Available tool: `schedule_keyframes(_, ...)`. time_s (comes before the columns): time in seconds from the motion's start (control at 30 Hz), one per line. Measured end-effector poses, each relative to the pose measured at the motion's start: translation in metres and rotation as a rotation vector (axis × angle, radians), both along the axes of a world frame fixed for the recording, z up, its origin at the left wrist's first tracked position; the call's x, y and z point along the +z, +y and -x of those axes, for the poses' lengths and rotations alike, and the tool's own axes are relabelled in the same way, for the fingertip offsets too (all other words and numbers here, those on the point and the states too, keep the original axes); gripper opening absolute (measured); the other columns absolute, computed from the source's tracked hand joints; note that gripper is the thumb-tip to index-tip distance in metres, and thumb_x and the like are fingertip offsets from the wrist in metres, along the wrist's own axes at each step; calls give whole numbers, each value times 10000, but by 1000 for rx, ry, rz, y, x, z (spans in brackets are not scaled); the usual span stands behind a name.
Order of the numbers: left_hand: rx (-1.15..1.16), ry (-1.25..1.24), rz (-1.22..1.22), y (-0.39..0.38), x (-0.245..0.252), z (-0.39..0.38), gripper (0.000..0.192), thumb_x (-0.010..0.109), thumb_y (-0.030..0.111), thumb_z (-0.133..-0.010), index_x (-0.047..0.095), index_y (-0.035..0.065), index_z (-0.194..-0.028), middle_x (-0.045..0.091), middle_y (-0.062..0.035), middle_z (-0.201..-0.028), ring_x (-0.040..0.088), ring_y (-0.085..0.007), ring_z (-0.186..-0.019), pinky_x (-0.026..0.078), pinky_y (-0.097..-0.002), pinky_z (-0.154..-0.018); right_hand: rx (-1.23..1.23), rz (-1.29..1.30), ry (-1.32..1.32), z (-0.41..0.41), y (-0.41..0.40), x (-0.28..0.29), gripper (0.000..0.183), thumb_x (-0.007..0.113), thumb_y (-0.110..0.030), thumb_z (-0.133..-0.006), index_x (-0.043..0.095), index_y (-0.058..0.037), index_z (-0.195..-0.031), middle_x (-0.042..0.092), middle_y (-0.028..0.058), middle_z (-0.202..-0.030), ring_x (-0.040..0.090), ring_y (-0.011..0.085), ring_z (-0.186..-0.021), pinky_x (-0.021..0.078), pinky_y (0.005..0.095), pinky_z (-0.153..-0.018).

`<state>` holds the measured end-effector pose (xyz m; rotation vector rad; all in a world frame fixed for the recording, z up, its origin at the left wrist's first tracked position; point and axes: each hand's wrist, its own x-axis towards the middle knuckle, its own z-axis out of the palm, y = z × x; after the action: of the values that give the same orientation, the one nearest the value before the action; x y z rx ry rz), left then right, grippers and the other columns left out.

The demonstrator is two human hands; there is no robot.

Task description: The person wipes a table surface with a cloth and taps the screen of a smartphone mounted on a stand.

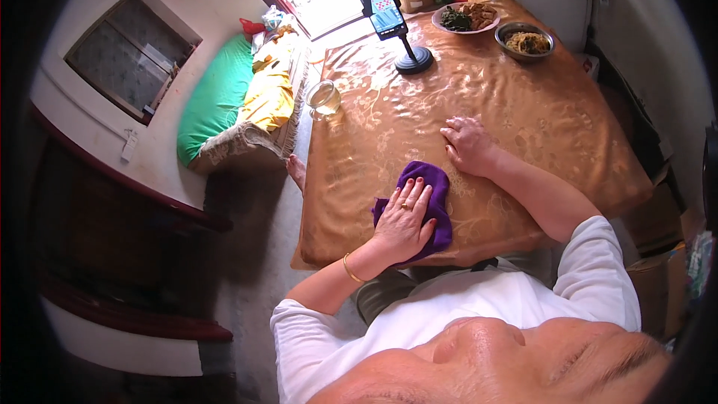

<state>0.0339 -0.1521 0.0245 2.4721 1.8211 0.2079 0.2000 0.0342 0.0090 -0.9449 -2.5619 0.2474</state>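
A folded purple cloth (pixel 440 185) lies near the front edge of the table, on a shiny brown floral tablecloth (pixel 521 123). My left hand (pixel 405 219) rests flat on top of it, palm down, fingers extended and slightly apart. That hand wears a ring, and a gold-coloured bangle circles the wrist. Farther right and forward, my right hand (pixel 470 145) rests on the tablecloth with loosely bent fingers. No object shows in it, though its palm is hidden.
A glass mug (pixel 323 97) stands at the table's left edge. Farther back are a phone (pixel 381 8) on a round-based stand (pixel 414 60), a plate of food (pixel 465 18) and a metal bowl of noodle-like food (pixel 525 42). A bare foot (pixel 296 171) shows beyond the left edge.
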Motion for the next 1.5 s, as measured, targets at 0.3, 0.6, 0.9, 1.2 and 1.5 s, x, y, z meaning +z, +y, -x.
schedule_keyframes(0.3, -3, -11, -52, 48, -3, 5, 596, 481, 264, -897, 312, -22, -1392, 281, -234, -1466, 238, -353, -1385, 179, -438, -1142, 16, -183, -19, -1, 1, -17, 467, 545, -252, -841, 538, 4, -1232, 506, 211, -1284, 431, 356, -1246, 272, 481, -1086)
schedule_keyframes(0.6, 145, -70, -166, 162, -21, 30, 579, 429, 330, -920, 373, -48, -1355, 346, -257, -1427, 290, -362, -1359, 193, -428, -1141, 3, -141, -113, 0, -4, -8, 486, 549, -214, -835, 495, 29, -1252, 461, 220, -1323, 394, 348, -1281, 270, 497, -1086)
schedule_keyframes(0.9, 304, -51, -127, 222, -18, 37, 633, 386, 375, -912, 337, -37, -1390, 299, -230, -1467, 255, -340, -1382, 176, -412, -1149, 14, -119, -126, 2, -1, -9, 492, 508, -282, -868, 503, 38, -1242, 452, 236, -1331, 380, 370, -1286, 246, 491, -1095)
schedule_keyframes(1.2, 285, -43, -108, 186, -14, 25, 630, 403, 378, -921, 339, -45, -1384, 312, -241, -1455, 267, -341, -1376, 185, -412, -1144, 38, -89, -65, -2, 2, -5, 438, 539, -265, -841, 550, 17, -1176, 501, 221, -1274, 443, 349, -1232, 287, 476, -1070)
schedule_keyframes(1.5, 135, -23, -120, 101, -15, 9, 590, 460, 312, -918, 330, -19, -1388, 311, -229, -1457, 257, -332, -1380, 195, -416, -1139, 35, -103, -4, -2, 0, -3, 452, 551, -226, -836, 529, -7, -1231, 509, 168, -1289, 443, 315, -1239, 300, 456, -1069)
